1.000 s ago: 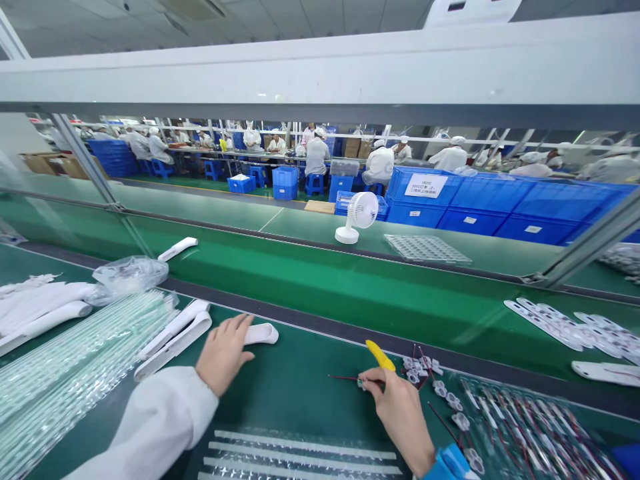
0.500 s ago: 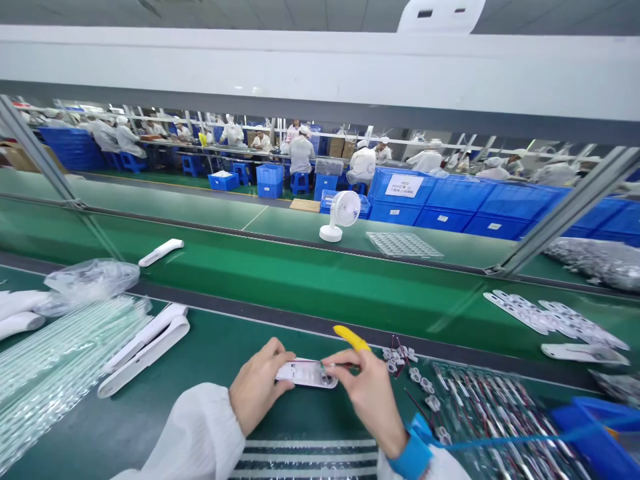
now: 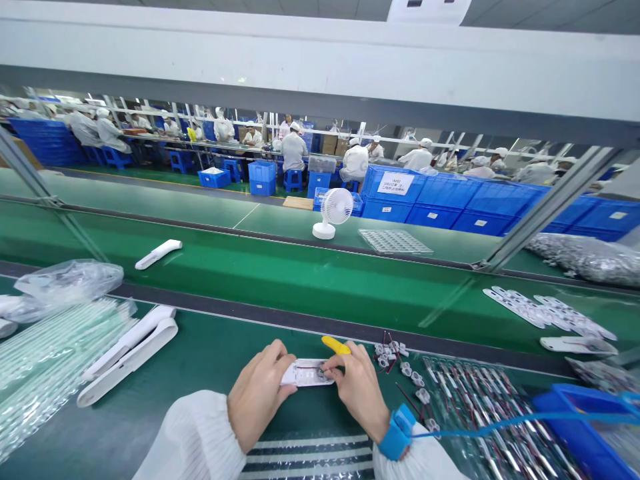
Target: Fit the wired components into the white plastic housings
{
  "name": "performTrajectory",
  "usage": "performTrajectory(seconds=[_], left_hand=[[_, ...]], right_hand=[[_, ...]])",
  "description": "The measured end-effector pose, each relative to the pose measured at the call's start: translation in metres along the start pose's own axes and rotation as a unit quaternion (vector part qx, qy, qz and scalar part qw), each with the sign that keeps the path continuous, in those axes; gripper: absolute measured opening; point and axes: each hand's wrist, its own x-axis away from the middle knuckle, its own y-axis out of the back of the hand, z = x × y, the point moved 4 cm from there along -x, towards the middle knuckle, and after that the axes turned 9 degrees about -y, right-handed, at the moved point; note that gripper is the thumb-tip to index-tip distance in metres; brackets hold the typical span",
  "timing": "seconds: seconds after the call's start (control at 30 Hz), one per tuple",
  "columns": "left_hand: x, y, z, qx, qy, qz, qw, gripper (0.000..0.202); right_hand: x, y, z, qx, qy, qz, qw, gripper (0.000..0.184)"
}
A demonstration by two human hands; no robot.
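A small white plastic shell (image 3: 305,373) with red wires in it lies on the green bench in front of me. My left hand (image 3: 259,393) grips its left end, fingers curled round it. My right hand (image 3: 359,390) pinches at the shell's right end and also carries a yellow-handled tool (image 3: 335,345) that sticks up behind the fingers. A blue wrist strap (image 3: 397,433) with a coiled blue cord sits on my right wrist. Both sleeves are white.
Two long white housings (image 3: 127,350) and bagged green-white strips (image 3: 45,360) lie at left. Small wired parts (image 3: 400,357) and a tray of wired pieces (image 3: 490,407) lie at right, near a blue bin (image 3: 580,427). Beyond the conveyor belt (image 3: 300,280) stand a desk fan (image 3: 333,212), blue crates and seated workers.
My left hand left the white piece at left, and both hands came together on the white shell. My view has shifted right and down a little.
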Motion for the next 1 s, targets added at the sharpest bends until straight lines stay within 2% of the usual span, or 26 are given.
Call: performTrajectory(seconds=[0.2,0.47,0.7,0.83,0.93,1.0], left_hand=[[-0.001,0.003,-0.003,-0.013,0.001,0.02,1.0,0.023],[-0.002,0.004,-0.002,-0.007,0.022,0.046,0.999,0.023],[-0.003,0.002,0.0,-0.013,0.03,0.048,0.998,0.024],[0.0,-0.001,0.004,-0.009,0.023,0.043,0.999,0.023],[0.001,-0.005,0.009,-0.005,0.015,0.037,0.999,0.023],[0.001,-0.008,0.013,-0.005,0.012,0.029,0.999,0.023]], right_hand=[[-0.001,-0.001,-0.002,-0.007,0.031,0.019,0.999,0.023],[0.0,-0.012,-0.012,0.0,0.016,0.045,0.999,0.02],[0.001,0.006,0.003,0.045,0.082,0.145,0.985,0.018],[0.003,0.014,0.003,0.027,0.061,0.147,0.987,0.025],[0.005,0.011,0.003,0.035,0.062,0.15,0.986,0.048],[0.005,0.004,0.004,0.063,0.062,0.166,0.982,0.053]])
